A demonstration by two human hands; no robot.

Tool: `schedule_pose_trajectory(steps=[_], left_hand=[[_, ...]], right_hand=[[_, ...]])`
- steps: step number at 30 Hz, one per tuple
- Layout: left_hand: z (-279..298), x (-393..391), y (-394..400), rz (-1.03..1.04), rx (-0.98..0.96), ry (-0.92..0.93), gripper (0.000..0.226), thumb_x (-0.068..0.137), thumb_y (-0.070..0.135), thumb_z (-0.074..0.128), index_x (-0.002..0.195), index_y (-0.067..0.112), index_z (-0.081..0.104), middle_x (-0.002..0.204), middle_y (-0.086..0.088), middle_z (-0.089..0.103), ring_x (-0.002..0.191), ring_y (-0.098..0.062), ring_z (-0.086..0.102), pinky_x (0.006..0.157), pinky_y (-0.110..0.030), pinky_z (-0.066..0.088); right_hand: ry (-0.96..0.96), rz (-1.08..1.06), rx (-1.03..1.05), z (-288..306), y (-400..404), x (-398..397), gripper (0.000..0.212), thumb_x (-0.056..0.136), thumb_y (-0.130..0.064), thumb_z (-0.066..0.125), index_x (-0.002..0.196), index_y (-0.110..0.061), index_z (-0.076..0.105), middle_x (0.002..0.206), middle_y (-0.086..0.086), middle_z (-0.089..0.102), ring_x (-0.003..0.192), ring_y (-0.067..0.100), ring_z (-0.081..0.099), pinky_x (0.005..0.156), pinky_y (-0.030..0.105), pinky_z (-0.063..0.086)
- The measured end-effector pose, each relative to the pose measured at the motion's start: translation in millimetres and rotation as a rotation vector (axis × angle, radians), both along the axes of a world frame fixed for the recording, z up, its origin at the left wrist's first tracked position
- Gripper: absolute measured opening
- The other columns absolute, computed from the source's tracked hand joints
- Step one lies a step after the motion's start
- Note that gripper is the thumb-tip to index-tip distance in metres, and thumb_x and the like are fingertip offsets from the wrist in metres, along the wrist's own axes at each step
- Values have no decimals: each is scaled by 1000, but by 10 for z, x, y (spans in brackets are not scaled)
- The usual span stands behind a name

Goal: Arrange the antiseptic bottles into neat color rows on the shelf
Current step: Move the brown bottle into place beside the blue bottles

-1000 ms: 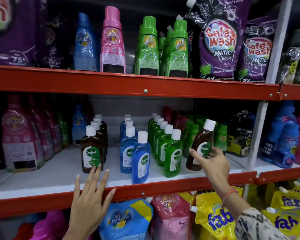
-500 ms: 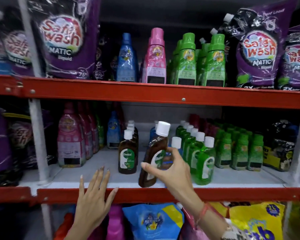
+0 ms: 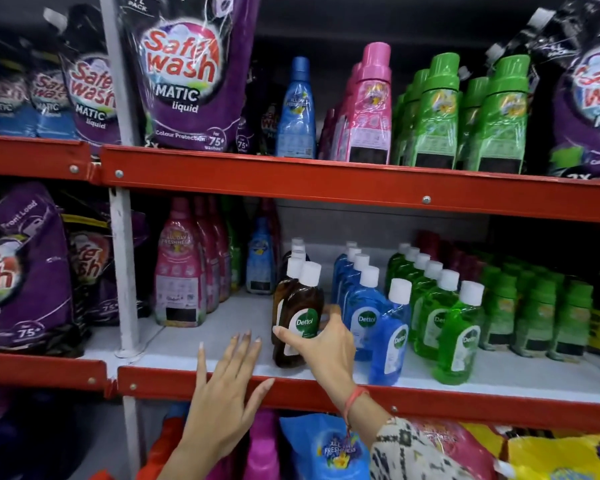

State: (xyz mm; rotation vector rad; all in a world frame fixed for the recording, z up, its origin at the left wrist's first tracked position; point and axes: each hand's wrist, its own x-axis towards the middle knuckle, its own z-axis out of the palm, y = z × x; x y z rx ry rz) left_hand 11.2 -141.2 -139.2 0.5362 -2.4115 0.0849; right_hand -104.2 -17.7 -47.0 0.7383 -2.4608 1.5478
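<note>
Because the brown row needs a front bottle, the right hand [image 3: 321, 344] grips a brown bottle [image 3: 300, 317], tilted, just left of the blue row [image 3: 364, 306] on the shelf [image 3: 194, 341]. The left hand [image 3: 227, 393] hovers spread, holding nothing, likely ready to steady it.

Shop aisle, probably a supermarket: red metal shelves [image 3: 326, 183] stocked with detergent pouches [image 3: 191, 77] at 11 o'clock, rows of identical bottles [image 3: 440, 116].
</note>
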Motion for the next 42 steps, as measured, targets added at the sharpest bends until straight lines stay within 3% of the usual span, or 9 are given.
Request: schedule_pose_trajectory(steps=[12,15,18,21,25,29,37,40,42], left_hand=[[85,54,64,-20,136,-77,73,91,71,8,152,32,9,160,10,13,148,-8,14,117,-50,-11],[235,66,210,-80,406,-22,89,73,82,-13,150,38,-4,158,17,9,143,6,8,117,-42,-23],[433,10,413,-192,717,67,106,62,90,-13,151,36,8,154,14,31,140,6,18,119,-37,-17],[546,-95,524,-240,909,71,96,70,84,-9,149,37,17,153,12,33,145,-3,15,122,-38,-10],[597,-166,394,-357,1141,149,68,63,96,5,106,71,51,141,16,50,138,-12,37,123,-45,16],[690,-130,409,-434,1182,202,61,50,101,16,78,69,59,98,40,55,113,1,49,115,-32,26],[810,-34,539,-472,1214,187,68,65,92,14,113,52,41,118,22,51,98,18,49,109,-22,25],[732,-55,519,-340,1161,216,98,62,94,10,140,40,35,143,10,46,129,-5,45,118,-32,20],[675,-61,563,-228,1032,336,95,75,85,6,146,29,33,151,1,40,140,-16,36,119,-38,20]], right_hand=[[27,59,79,-168,-9,-3,92,65,-71,70,129,-10,44,118,12,63,113,30,59,89,38,48],[-109,167,36,-161,85,-87,80,82,-66,56,139,-10,43,125,12,65,118,27,60,92,33,47],[-112,169,61,-162,148,-128,73,93,-59,42,145,-7,42,123,16,67,120,28,59,87,29,43],[-84,149,22,-199,168,-90,62,95,-55,41,134,-8,56,119,15,71,116,28,62,92,31,48],[-73,165,-28,-226,203,-72,49,94,-53,44,111,-16,72,99,9,77,100,25,68,90,38,53],[-92,193,-40,-190,271,-74,46,96,-48,46,115,-14,71,107,7,76,102,19,68,85,27,50],[-76,259,-26,-132,358,-23,40,98,-40,48,117,-11,66,101,6,76,86,8,59,73,17,44],[-93,274,-66,-123,436,7,34,98,-39,49,115,-15,67,90,-4,69,85,7,61,61,2,41],[-93,284,-93,-147,544,-4,29,98,-39,50,111,-19,67,90,-9,69,90,8,64,66,3,42]])
